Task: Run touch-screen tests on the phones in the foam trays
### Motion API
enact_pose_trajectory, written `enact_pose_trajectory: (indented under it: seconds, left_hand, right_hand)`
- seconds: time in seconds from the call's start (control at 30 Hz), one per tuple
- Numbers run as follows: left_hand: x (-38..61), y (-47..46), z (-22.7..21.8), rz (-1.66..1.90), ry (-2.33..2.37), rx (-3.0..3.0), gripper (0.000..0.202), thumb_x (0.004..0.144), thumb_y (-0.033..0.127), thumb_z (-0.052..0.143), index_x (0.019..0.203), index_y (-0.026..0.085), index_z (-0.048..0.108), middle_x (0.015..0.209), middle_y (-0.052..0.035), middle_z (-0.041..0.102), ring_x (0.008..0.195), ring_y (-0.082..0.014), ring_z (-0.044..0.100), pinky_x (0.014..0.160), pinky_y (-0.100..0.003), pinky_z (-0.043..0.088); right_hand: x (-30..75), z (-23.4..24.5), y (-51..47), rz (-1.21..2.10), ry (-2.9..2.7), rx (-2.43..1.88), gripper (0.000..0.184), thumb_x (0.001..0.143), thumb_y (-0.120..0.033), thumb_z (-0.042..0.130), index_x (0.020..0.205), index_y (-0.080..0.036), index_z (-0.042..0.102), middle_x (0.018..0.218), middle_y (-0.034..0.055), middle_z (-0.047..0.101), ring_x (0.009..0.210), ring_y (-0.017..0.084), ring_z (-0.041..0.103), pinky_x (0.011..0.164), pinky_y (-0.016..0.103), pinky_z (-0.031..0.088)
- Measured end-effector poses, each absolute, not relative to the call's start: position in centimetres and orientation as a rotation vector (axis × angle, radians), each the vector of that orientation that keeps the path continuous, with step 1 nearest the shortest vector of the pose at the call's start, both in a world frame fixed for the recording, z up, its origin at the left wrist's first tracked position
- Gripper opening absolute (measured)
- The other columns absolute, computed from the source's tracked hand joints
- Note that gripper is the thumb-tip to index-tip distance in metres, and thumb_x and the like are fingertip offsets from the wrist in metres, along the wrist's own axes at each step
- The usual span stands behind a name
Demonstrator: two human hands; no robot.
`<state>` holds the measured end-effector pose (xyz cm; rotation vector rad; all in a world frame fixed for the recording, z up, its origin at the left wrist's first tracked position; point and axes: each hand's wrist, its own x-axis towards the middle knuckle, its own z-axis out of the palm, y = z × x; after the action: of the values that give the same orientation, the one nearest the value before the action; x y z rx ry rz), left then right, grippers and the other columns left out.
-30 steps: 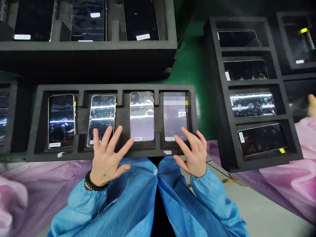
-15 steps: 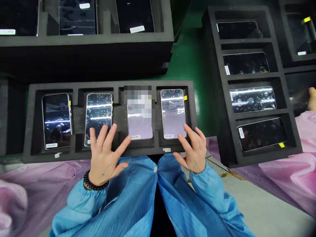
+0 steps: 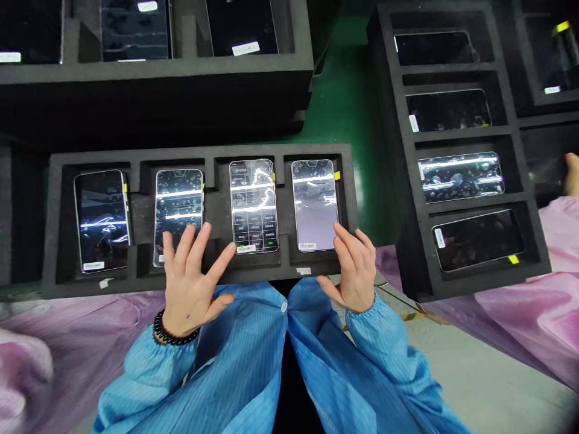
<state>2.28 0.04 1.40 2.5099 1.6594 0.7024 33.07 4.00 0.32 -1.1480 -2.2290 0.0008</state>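
Observation:
A black foam tray [image 3: 172,287] in front of me holds several smartphones in separate slots. My left hand [image 3: 190,283] has its fingers spread over the lower end of the second smartphone [image 3: 179,199]. Its index fingertip reaches the lower left corner of the third smartphone [image 3: 254,208], whose screen shows a grid of dark buttons. My right hand [image 3: 355,271] is open at the lower right edge of the fourth smartphone [image 3: 315,211], which has a pale lilac screen. The first smartphone [image 3: 103,220], at the far left, has a dark screen. Neither hand grips anything.
A taller black foam tray [image 3: 407,181] with several phones stands at the right. Another stacked tray [image 3: 181,71] with larger dark devices lies behind. A co-worker's hand [image 3: 572,175] shows at the right edge. Pink sleeves flank me on a green work surface [image 3: 337,102].
The third smartphone's screen has gone from a plain pale display, partly pixelated, to a dark button grid. My right index finger has drawn back from the fourth phone's lower edge toward the other fingers.

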Motion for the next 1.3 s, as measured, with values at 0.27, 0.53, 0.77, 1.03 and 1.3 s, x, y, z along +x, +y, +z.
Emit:
enact_pose_trajectory:
  seconds: [0.27,0.53,0.77,1.03,1.3]
  left_hand:
    - [2.4,0.1,1.3,0.737,1.678,2.522,0.073,0.101,0.066,0.019,0.164,0.029,0.022,0.174,-0.0025,0.007,0.163,-0.0261,0.006,0.134,-0.055,0.002]
    - [2.3,-0.1,1.3,0.735,1.683,2.497,0.074,0.100,0.067,0.021,0.164,0.030,0.021,0.174,-0.0001,0.006,0.163,-0.0255,0.005,0.134,-0.052,0.000]
    - [2.6,0.8,2.5,0.870,1.701,2.241,0.073,0.101,0.066,0.017,0.162,0.028,0.030,0.171,-0.0058,0.024,0.158,-0.0322,0.024,0.131,-0.054,0.016]
    - [6.5,6.9,4.1,0.799,1.725,2.276,0.055,0.105,0.052,0.028,0.156,0.035,0.041,0.173,-0.0034,0.015,0.161,-0.0362,0.010,0.129,-0.066,0.000]
    - [6.0,7.0,3.5,0.665,1.692,2.293,0.047,0.105,0.038,0.037,0.150,0.036,0.051,0.174,-0.0012,0.013,0.161,-0.0391,0.007,0.125,-0.074,-0.003]
  right_hand:
    - [33.2,0.7,3.9,-0.036,-2.295,-1.147,0.059,0.107,-0.047,0.033,0.160,-0.023,0.035,0.152,0.0146,0.054,0.126,0.027,0.059,0.115,0.050,0.041]
    - [33.1,0.7,3.8,0.095,-2.208,-1.129,0.058,0.106,-0.047,0.035,0.159,-0.022,0.034,0.152,0.0147,0.054,0.128,0.028,0.060,0.113,0.053,0.044]
    - [33.9,2.1,4.2,0.371,-2.131,-1.192,0.046,0.107,-0.044,0.031,0.136,-0.025,0.061,0.147,0.0100,0.058,0.126,0.028,0.061,0.108,0.049,0.049]
    - [33.1,3.1,9.6,0.350,-2.028,-1.464,0.046,0.105,-0.036,0.042,0.150,-0.025,0.047,0.157,0.0115,0.048,0.144,0.030,0.046,0.116,0.054,0.043]
    - [33.0,2.8,8.8,0.119,-1.944,-1.459,0.036,0.102,-0.020,0.044,0.120,-0.028,0.075,0.142,0.0057,0.063,0.123,0.029,0.064,0.103,0.051,0.054]
